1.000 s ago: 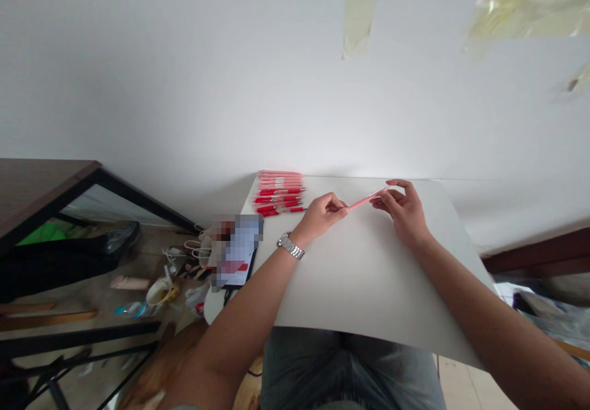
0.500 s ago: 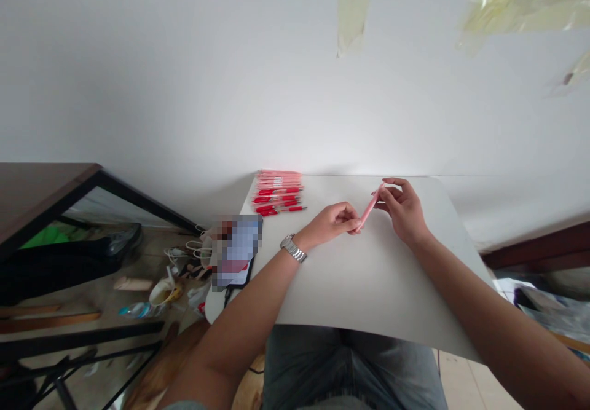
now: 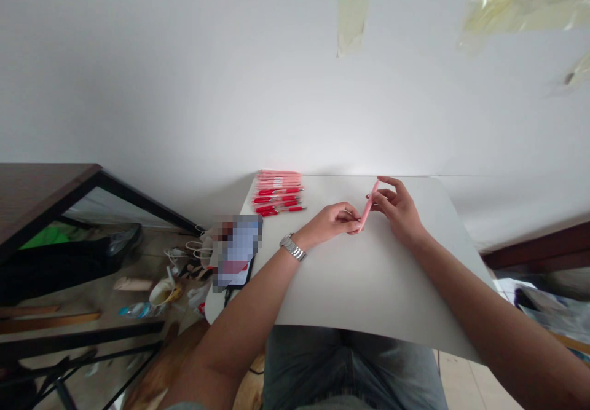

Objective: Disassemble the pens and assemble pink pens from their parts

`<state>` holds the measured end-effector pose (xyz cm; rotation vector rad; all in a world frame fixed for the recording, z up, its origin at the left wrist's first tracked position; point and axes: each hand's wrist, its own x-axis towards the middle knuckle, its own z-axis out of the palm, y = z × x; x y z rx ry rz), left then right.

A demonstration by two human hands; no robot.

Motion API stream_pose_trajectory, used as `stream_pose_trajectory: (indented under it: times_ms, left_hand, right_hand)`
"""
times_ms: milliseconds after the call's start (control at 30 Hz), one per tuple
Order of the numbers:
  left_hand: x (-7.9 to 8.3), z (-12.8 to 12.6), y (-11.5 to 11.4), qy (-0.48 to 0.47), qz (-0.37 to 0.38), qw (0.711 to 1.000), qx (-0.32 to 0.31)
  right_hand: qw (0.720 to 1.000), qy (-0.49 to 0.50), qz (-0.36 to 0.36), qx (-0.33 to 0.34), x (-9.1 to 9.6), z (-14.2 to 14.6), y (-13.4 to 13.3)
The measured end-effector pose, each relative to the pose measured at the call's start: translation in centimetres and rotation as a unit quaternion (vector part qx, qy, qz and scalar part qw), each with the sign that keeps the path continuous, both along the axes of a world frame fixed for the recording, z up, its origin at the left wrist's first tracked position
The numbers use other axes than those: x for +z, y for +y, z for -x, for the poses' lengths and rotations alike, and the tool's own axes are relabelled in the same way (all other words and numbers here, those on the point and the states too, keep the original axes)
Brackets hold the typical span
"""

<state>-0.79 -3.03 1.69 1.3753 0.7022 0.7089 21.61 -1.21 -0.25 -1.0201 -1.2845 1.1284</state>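
Observation:
A thin pink pen is held nearly upright between both hands over a white board that rests on my lap. My left hand, with a metal watch on the wrist, pinches the pen's lower end. My right hand grips its upper part with fingertips. A row of several red and pink pens lies at the board's far left corner, a short way left of my left hand.
A phone lies at the board's left edge. Left of it the floor holds cups, cables and clutter beside a dark table with black metal frame. A white wall with tape strips stands behind.
The pen has swung from nearly level to nearly upright. My left hand moved right, closer to my right hand; both hands keep their hold on it.

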Motion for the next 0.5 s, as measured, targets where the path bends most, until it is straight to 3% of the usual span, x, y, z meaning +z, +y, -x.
stream_pose_trajectory:
  times_ms: [500]
  left_hand:
    - [-0.11,-0.19,-0.03,-0.004,-0.004,1.0,-0.006]
  right_hand:
    - [1.0,-0.016,-0.004,0.013,0.03,0.14,0.02]
